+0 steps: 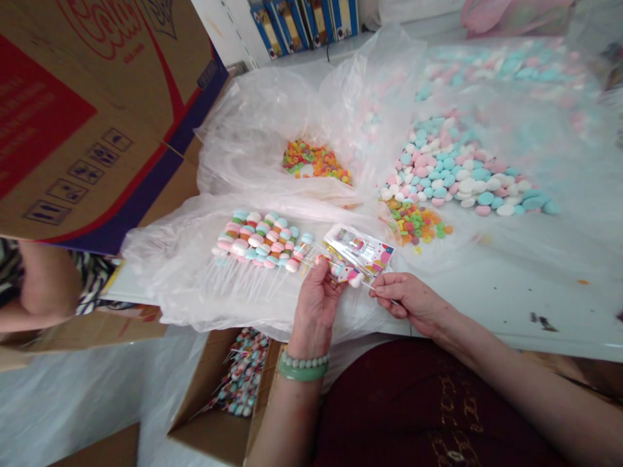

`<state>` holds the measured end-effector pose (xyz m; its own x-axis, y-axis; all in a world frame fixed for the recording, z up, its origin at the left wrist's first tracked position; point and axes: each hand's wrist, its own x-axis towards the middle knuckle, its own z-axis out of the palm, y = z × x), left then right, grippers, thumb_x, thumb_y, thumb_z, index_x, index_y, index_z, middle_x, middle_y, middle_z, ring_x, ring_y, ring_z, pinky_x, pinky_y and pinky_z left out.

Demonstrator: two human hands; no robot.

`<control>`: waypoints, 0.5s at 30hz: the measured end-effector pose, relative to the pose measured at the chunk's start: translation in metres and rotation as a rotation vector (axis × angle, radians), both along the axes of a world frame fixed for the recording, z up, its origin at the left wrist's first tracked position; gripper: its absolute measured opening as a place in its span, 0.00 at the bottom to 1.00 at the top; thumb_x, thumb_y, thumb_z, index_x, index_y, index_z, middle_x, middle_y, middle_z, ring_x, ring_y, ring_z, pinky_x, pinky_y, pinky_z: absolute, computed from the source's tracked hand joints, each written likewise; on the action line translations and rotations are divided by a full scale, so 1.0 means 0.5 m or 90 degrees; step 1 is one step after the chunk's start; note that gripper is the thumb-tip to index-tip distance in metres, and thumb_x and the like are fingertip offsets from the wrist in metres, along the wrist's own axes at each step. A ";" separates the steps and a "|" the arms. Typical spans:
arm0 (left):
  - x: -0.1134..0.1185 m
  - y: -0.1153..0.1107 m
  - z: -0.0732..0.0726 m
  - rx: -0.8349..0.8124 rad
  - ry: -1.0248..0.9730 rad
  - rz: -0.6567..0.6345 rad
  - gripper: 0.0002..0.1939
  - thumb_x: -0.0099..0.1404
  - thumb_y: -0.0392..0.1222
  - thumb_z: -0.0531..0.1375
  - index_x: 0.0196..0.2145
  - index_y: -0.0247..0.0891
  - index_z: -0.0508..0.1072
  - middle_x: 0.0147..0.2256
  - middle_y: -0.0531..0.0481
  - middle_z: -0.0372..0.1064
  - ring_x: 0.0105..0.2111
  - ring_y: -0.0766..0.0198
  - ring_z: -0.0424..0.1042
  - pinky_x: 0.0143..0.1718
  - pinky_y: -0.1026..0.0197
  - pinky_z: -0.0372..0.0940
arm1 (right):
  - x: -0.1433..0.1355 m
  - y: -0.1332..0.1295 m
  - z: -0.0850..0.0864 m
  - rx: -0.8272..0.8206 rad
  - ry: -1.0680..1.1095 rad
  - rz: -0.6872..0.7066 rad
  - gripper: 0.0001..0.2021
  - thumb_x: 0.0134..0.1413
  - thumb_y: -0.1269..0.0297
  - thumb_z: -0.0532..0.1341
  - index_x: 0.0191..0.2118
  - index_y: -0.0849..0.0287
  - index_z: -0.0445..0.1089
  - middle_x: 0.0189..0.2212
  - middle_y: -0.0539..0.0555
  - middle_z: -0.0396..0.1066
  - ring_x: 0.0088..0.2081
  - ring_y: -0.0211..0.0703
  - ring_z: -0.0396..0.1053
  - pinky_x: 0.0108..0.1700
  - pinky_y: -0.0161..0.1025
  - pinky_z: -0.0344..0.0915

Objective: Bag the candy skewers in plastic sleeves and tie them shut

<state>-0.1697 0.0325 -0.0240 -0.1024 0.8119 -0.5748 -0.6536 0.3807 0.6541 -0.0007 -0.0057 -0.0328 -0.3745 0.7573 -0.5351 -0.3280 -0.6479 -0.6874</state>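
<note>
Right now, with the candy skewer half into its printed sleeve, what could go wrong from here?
1. The left hand holds the printed sleeve while the right hand pinches only the thin stick; the candy skewer could snag at the sleeve mouth or shed a piece.
2. Finished skewers lie loose on crinkled plastic sheet near the table edge, above the open box; a nudge might tip them off.

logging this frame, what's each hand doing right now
left hand: closed on the candy skewer
right hand: pinching the skewer's stick
</note>
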 end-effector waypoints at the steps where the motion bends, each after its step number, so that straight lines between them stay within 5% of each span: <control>1: -0.003 -0.001 -0.001 0.010 0.027 0.005 0.05 0.67 0.36 0.56 0.35 0.33 0.71 0.29 0.49 0.72 0.25 0.65 0.73 0.26 0.63 0.71 | 0.000 0.001 0.002 0.003 -0.006 0.002 0.09 0.39 0.63 0.65 0.27 0.65 0.70 0.15 0.45 0.60 0.13 0.24 0.46 0.15 0.28 0.35; 15: -0.040 -0.007 0.007 0.003 0.208 -0.030 0.09 0.63 0.44 0.59 0.33 0.34 0.69 0.26 0.51 0.71 0.22 0.64 0.72 0.20 0.63 0.70 | -0.008 -0.001 0.007 0.030 -0.058 0.043 0.09 0.39 0.62 0.64 0.26 0.64 0.69 0.15 0.45 0.60 0.14 0.25 0.46 0.15 0.29 0.36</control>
